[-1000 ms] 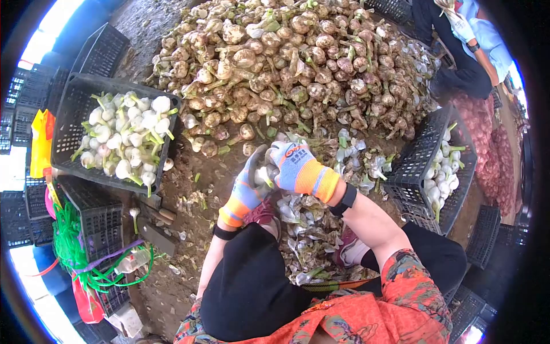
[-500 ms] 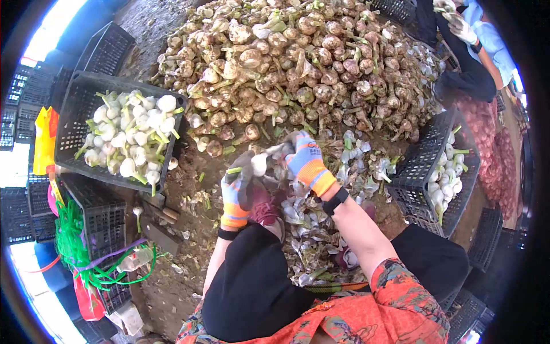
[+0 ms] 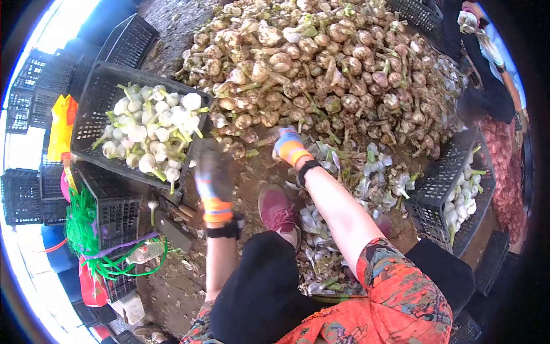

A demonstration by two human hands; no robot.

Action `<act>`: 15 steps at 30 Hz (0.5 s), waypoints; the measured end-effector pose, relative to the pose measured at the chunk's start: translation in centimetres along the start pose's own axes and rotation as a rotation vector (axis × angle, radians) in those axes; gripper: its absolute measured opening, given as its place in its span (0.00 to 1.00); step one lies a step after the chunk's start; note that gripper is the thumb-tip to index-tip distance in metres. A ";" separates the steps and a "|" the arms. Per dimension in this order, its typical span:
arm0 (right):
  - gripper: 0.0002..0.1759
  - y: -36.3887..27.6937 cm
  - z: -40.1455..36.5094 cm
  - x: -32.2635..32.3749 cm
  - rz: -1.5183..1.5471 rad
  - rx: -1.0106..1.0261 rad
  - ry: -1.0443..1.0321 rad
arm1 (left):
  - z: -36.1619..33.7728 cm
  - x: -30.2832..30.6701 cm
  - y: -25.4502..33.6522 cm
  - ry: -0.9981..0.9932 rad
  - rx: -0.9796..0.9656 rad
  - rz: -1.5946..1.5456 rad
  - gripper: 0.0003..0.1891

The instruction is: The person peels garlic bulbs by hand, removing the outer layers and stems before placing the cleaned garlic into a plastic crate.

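My left hand (image 3: 211, 175), in a grey, blue and orange glove, is beside the right edge of the left black crate (image 3: 86, 150). Motion blurs its fingers, and no bulb shows in it. Clean white garlic bulbs (image 3: 154, 129) with trimmed green stems lie in that crate. My right hand (image 3: 290, 144), gloved alike, is at the near edge of a big heap of dirt-covered garlic (image 3: 321, 74). Its fingers are closed at the stem of a garlic bulb (image 3: 250, 136), partly hidden by the glove.
At the right stands another black crate (image 3: 427, 198) with white garlic. Peeled skins (image 3: 315, 241) litter the ground around my shoe (image 3: 278, 209). Green strapping (image 3: 83, 223) and a plastic bottle (image 3: 146, 252) are at the left. A co-worker's gloved hand (image 3: 490, 49) is at top right.
The white garlic bulb has gone from my left hand, which has swung left toward the crate. My right hand has moved apart from it to the heap's edge. The view has shifted slightly.
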State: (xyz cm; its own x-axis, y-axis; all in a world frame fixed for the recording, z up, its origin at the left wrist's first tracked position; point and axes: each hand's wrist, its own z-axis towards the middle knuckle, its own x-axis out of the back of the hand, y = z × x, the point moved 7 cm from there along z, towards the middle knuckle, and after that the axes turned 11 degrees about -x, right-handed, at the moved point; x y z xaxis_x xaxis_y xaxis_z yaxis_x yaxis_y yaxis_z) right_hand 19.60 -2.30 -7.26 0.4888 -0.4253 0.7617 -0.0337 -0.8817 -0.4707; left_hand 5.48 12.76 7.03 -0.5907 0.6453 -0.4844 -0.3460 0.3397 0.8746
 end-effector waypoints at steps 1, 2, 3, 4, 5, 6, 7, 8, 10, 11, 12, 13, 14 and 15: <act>0.13 1.5 0.8 -0.1 0.319 -0.014 0.177 | -0.9 0.1 -2.0 -0.061 -0.031 0.116 0.26; 0.13 2.6 0.5 0.1 0.307 -0.018 0.168 | -1.3 0.8 -5.0 -0.194 -0.056 0.221 0.28; 0.11 4.1 -0.2 -0.6 0.854 -0.110 -0.135 | -1.9 1.3 -7.3 -0.290 -0.091 0.338 0.31; 0.10 4.4 -1.5 -1.3 1.397 -0.211 -0.444 | -3.4 0.0 -7.9 -0.281 0.042 0.195 0.31; 0.10 4.8 -2.5 -1.0 1.278 -0.215 -0.354 | -3.5 -0.4 -8.8 -0.308 -0.049 0.277 0.31; 0.13 4.2 -2.3 0.4 0.804 0.088 0.089 | -3.2 -0.4 -10.1 -0.340 -0.142 0.364 0.32; 0.17 3.2 -2.8 0.5 0.617 0.094 0.124 | -2.3 1.6 -13.1 -0.358 -0.126 0.579 0.33; 0.21 1.4 -3.6 1.4 0.435 0.101 0.157 | -2.7 0.6 -12.1 -0.363 -0.136 0.580 0.33; 0.28 -1.0 -4.0 0.7 0.160 -0.059 -0.071 | -4.4 1.1 -12.9 0.066 0.309 0.046 0.33; 0.29 -2.2 -3.5 -0.6 0.047 -0.028 -0.070 | -3.8 2.0 -13.3 0.109 0.253 0.116 0.32; 0.29 -3.0 -2.9 -1.8 -0.070 0.002 -0.070 | -3.6 3.1 -13.7 0.109 0.243 0.121 0.32; 0.29 -3.6 -2.6 -2.6 -0.182 0.047 -0.165 | -3.8 4.1 -14.1 0.125 0.268 0.108 0.30; 0.29 -3.3 -1.5 -3.5 -0.183 0.059 -0.170 | -4.1 5.6 -15.1 0.145 0.295 0.093 0.29; 0.28 -3.0 -0.4 -3.9 -0.048 0.076 -0.117 | -3.9 7.0 -16.2 0.144 0.314 0.037 0.25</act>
State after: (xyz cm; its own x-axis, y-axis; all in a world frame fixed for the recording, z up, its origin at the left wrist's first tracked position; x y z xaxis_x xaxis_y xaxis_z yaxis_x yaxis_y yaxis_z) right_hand 17.44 1.95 -8.62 0.5870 -0.3522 0.7290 0.0564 -0.8804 -0.4708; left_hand 4.14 9.12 -10.57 -0.7030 0.5657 -0.4311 -0.0948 0.5262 0.8451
